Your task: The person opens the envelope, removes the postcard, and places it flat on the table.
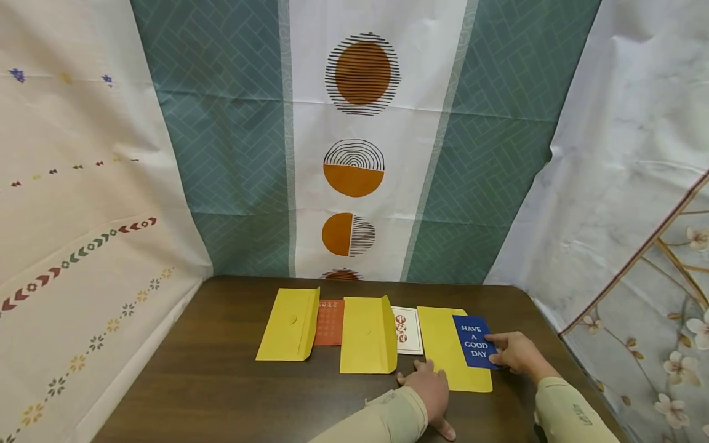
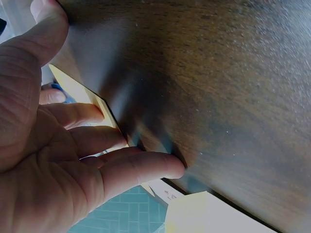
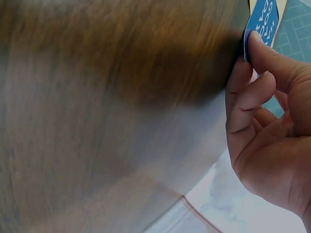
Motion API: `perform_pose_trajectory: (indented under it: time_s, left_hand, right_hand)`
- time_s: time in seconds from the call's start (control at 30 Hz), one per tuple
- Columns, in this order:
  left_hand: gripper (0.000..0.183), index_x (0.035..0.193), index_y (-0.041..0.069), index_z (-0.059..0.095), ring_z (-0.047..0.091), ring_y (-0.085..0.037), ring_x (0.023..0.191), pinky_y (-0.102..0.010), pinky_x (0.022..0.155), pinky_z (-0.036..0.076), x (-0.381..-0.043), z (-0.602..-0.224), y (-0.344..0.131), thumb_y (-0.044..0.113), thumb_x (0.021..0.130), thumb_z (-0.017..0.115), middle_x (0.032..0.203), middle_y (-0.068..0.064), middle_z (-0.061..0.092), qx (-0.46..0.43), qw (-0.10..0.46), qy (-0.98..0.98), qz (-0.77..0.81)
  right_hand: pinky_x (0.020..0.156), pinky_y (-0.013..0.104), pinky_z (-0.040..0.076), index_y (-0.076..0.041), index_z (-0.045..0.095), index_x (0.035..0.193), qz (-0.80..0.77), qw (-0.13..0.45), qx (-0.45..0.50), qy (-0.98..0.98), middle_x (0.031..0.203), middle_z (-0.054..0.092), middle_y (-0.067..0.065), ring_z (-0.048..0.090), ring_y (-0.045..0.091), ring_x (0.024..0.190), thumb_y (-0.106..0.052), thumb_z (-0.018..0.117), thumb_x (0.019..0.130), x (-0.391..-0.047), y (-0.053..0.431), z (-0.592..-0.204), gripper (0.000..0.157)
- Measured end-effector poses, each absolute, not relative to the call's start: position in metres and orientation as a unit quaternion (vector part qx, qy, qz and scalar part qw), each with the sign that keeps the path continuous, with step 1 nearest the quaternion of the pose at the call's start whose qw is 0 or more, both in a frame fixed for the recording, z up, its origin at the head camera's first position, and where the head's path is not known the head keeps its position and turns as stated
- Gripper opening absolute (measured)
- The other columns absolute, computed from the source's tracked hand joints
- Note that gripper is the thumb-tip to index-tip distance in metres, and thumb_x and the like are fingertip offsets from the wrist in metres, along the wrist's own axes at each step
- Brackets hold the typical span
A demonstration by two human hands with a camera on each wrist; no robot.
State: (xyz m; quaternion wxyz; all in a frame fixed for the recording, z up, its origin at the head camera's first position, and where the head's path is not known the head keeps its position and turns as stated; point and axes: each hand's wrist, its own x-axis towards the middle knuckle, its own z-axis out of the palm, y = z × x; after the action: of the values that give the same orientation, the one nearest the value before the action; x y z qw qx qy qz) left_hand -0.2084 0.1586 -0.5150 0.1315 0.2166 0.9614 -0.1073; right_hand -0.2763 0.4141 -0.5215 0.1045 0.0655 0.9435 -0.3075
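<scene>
A blue card (image 1: 474,335) printed "HAVE A GOOD DAY" overlaps the right side of the rightmost yellow envelope (image 1: 443,354). Its lower right edge is pinched by my right hand (image 1: 519,352); in the right wrist view the thumb lies on top of the card (image 3: 265,22) with fingers beneath its edge. My left hand (image 1: 429,387) is at that envelope's lower left corner, palm down with fingers extended and spread and nothing in its grasp. In the left wrist view the fingers (image 2: 141,171) reach down to the tabletop beside the envelope.
To the left lie a white card (image 1: 408,335) with red print, a middle yellow envelope (image 1: 362,335), a red card (image 1: 329,323) and a left yellow envelope (image 1: 285,326), in a row on the dark wooden table (image 1: 221,375). Patterned cloths (image 1: 238,154) hang behind and beside it.
</scene>
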Motion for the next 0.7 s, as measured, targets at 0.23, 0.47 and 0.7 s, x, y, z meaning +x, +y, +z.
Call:
perform_pose_trajectory:
  time_s: [0.23, 0.47, 0.7]
  left_hand:
    - [0.112, 0.157, 0.039, 0.050, 0.046, -0.019, 0.153, -0.056, 0.100, 0.060, -0.209, -0.515, 0.158, 0.090, 0.062, 0.080, 0.161, 0.008, 0.051, 0.226, 0.136, 0.959, -0.104]
    - [0.113, 0.159, 0.038, 0.048, 0.044, -0.021, 0.155, -0.057, 0.101, 0.059, -0.210, -0.515, 0.157, 0.089, 0.064, 0.079, 0.164, 0.009, 0.048, 0.232, 0.144, 0.957, -0.100]
    - [0.113, 0.160, 0.037, 0.048, 0.044, -0.021, 0.155, -0.057, 0.101, 0.059, -0.209, -0.513, 0.156, 0.089, 0.064, 0.079, 0.164, 0.007, 0.047, 0.236, 0.139, 0.957, -0.095]
  right_hand:
    - [0.060, 0.033, 0.052, 0.004, 0.060, 0.146, -0.290, 0.099, 0.064, 0.950, 0.102, 0.071, 0.018, 0.059, 0.019, 0.071, -0.008, 0.083, 0.092, -0.272, 0.426, -0.521, 0.060]
    - [0.060, 0.034, 0.053, 0.005, 0.062, 0.144, -0.279, 0.088, 0.066, 0.954, 0.107, 0.071, 0.026, 0.059, 0.019, 0.070, -0.007, 0.082, 0.092, -0.267, 0.438, -0.520, 0.057]
    - [0.060, 0.033, 0.055, 0.003, 0.062, 0.144, -0.255, 0.091, 0.071, 0.960, 0.106, 0.067, 0.027, 0.058, 0.021, 0.069, -0.007, 0.081, 0.092, -0.266, 0.446, -0.516, 0.056]
